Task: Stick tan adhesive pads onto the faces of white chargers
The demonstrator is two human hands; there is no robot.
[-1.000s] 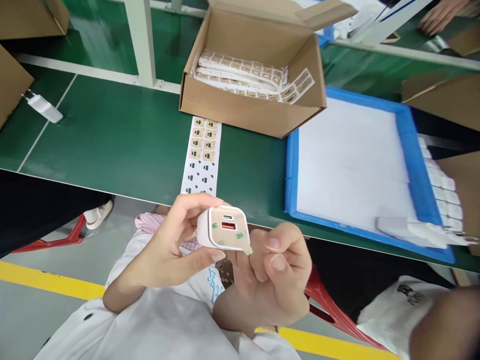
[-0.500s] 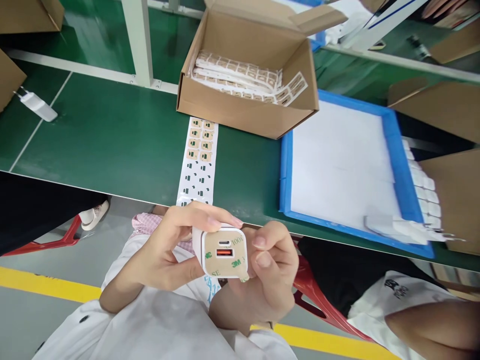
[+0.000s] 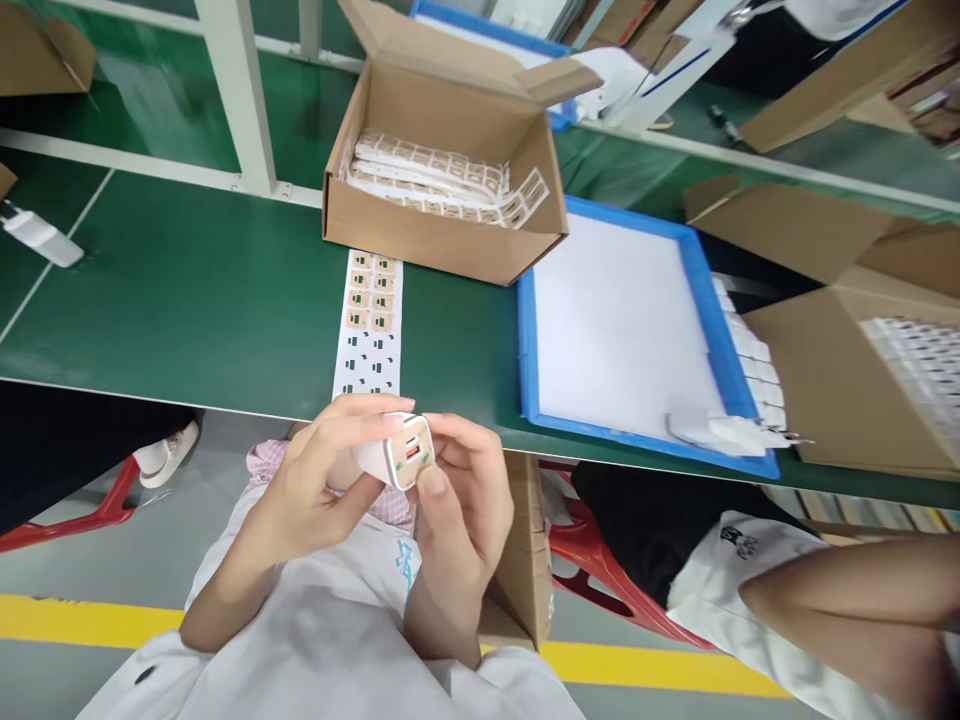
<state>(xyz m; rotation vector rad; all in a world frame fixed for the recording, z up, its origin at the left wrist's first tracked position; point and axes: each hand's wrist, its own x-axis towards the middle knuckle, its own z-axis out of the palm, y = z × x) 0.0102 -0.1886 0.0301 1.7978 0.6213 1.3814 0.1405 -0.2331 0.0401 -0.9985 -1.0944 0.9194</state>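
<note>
A white wall charger (image 3: 372, 459) is gripped by my left hand (image 3: 315, 475), with fingers over its top and the thumb below. Its end face, turned to the right and toward me, carries a tan adhesive sticker (image 3: 405, 474) around two ports, one of them red inside. My right hand (image 3: 471, 495) closes on the charger too, its thumb on the sticker's lower right corner and its index finger by the top edge. Just beyond my hands lies a sticker sheet (image 3: 367, 345), with tan stickers on its far part and bare white backing nearer me.
A cardboard box (image 3: 442, 245) of sticker sheets stands behind. To the right is a blue-rimmed tray (image 3: 529, 350) with white chargers (image 3: 724, 434) at its near corner. Another charger (image 3: 41, 238) lies far left. A co-worker's arm (image 3: 847, 590) shows at right.
My right thumb has moved onto the sticker's lower corner, and its fingers now reach round the charger. The charger has turned rightward and sits farther from my view. The view has shifted right.
</note>
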